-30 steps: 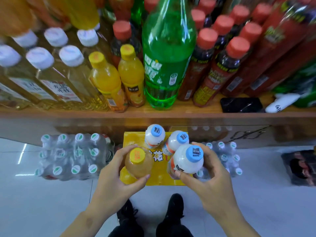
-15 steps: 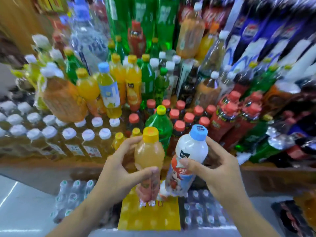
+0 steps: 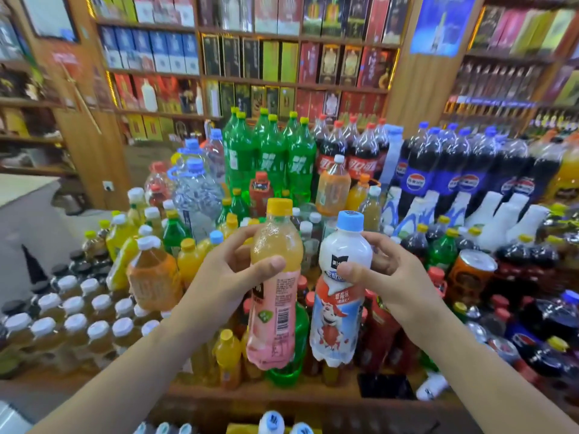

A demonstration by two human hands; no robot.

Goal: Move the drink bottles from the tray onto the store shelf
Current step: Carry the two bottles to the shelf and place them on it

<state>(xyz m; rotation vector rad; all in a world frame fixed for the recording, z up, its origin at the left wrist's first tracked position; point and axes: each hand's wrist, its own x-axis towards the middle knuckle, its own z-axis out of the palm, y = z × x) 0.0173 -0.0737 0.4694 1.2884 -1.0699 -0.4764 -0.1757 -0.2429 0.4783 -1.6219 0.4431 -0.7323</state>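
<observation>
My left hand grips an orange juice bottle with a yellow cap and pink label, held upright above the shelf's front rows. My right hand grips a white milk drink bottle with a blue cap and a cartoon cow label, upright and right beside the juice bottle. Both bottles hover over the wooden store shelf, which is crowded with drinks. At the bottom edge, two blue-capped white bottles remain on the yellow tray.
Clear bottles with white caps fill the shelf's left side, red-capped bottles the right. Tall green soda bottles and cola bottles stand behind. A black phone lies on the shelf's front edge. Boxed goods line the back wall.
Both hands have lifted their bottles from the tray up to shelf height, and my view has tilted upward from the tray to the shelf and back wall.
</observation>
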